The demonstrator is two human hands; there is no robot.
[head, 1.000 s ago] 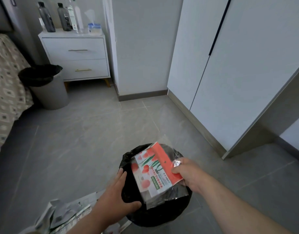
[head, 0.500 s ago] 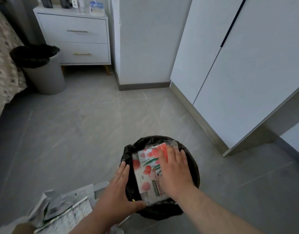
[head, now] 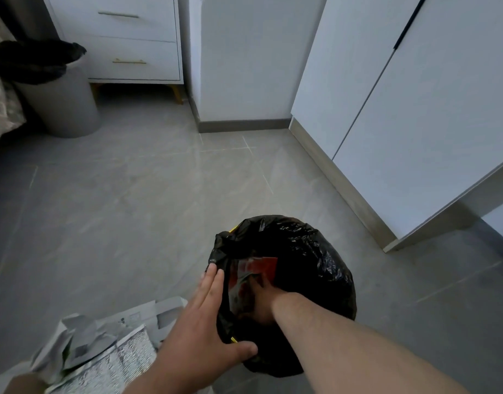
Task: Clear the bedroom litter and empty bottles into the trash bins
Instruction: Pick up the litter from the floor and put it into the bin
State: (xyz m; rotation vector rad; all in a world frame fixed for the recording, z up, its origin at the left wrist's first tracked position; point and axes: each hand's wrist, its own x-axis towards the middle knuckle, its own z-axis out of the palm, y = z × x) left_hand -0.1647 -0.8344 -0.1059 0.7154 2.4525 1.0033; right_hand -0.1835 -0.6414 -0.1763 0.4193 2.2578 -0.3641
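A: How should this push go?

B: Steady and straight down. The left hand [head: 199, 331] lies flat and open on the bin [head: 315, 268] rim, fingers spread along the black liner, gripping nothing — it only braces. I'd keep it there so the liner doesn't drag in with the load.

A: And the right hand [head: 261, 302]?

B: Down inside the bin, pressing on the wrapper [head: 257, 265]. It's dark in there, so I can't tell whether the fingers are curled on the plastic or just flat on it.

A: Where's the wrapper against the hand?

B: Under and just beyond the fingertips — its red corner shows past them, below the rim. More litter, crumpled newspaper [head: 108, 345], waits on the floor [head: 131, 209] beside the left forearm. A second bin [head: 60, 103] stands well apart by the drawers [head: 136, 38].
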